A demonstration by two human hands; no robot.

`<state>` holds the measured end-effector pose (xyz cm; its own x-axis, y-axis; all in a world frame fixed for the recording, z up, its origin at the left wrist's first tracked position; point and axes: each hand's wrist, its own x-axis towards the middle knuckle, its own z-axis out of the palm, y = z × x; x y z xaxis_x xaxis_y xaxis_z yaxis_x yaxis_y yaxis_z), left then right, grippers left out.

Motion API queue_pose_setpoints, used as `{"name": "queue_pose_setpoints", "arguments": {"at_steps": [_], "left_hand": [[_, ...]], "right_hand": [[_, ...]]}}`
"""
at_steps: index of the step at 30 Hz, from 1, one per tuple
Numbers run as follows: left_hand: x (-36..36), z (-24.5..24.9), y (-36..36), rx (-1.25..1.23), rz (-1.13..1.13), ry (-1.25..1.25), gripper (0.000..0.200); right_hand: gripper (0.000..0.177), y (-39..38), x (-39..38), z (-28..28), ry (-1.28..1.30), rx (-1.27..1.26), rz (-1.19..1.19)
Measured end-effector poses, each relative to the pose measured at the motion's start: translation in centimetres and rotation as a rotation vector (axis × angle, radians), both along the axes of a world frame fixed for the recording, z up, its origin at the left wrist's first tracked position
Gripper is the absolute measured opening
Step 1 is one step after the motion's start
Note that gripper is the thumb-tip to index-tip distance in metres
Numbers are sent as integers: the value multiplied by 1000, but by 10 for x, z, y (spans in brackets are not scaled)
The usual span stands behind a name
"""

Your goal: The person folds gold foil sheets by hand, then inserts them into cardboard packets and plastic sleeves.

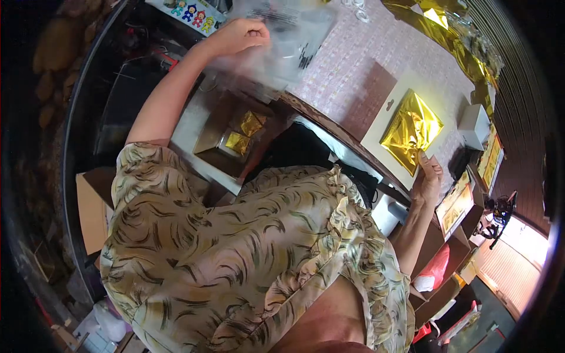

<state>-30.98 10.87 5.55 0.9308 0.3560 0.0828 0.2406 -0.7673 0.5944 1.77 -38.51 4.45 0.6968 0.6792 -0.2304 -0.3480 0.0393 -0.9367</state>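
Observation:
At the table's left end, my left hand [240, 36] is closed on a clear plastic bag [288, 44] with dark printing, smeared by motion. My right hand [428, 175] grips the lower edge of a pale backing card [376, 136] with a hang hole, thumb on top. On that card lies a shiny gold foil packet [413, 128]. Below the left forearm sits an open cardboard box [213, 132] with gold foil pieces [252, 123] inside.
The table [347, 65] has a pale patterned cover. Gold foil strips [450, 32] run along its far right edge. A small white box [474, 125] stands right of the card. Cartoon-printed packaging [191, 15] lies at upper left, a brown carton [93, 206] at lower left.

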Motion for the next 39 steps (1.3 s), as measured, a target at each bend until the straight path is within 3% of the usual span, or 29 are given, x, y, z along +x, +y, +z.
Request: {"name": "queue_pose_setpoints", "arguments": {"at_steps": [1,4,6,7,10,14,17,20,24,27,29,39], "left_hand": [[2,7,0,9,-11,-4,12],[25,36,-13,-39,96,-69,18],[54,85,-51,225,169,-98,16],[70,99,-66,222,149,-103,16],[138,86,-104,319,82,-129,16],[234,17,-141,14,67,-45,23],[259,-11,-169,-67,111,26,24],[250,-27,-188,-161,131,-178,37],[225,-29,-199,8,135,-153,47],[217,-32,-206,51,126,-124,47],[218,-31,-204,-153,194,-56,48],[215,-39,-184,-343,181,43,45]], "right_hand": [[25,-1,1,3,22,-6,35],[23,-4,2,11,16,-16,17],[13,-6,3,17,5,-30,-4],[11,-6,3,18,42,-7,-23],[11,-16,26,-1,107,2,-52],[7,-24,40,1,69,-21,-77],[6,-37,47,-5,62,-74,-58],[6,-37,46,-1,85,-59,-72],[8,-36,59,-12,131,-59,-127],[10,-28,58,-1,166,-65,-22],[11,-19,58,4,190,-82,-20],[13,-7,66,2,226,-173,89]]}}
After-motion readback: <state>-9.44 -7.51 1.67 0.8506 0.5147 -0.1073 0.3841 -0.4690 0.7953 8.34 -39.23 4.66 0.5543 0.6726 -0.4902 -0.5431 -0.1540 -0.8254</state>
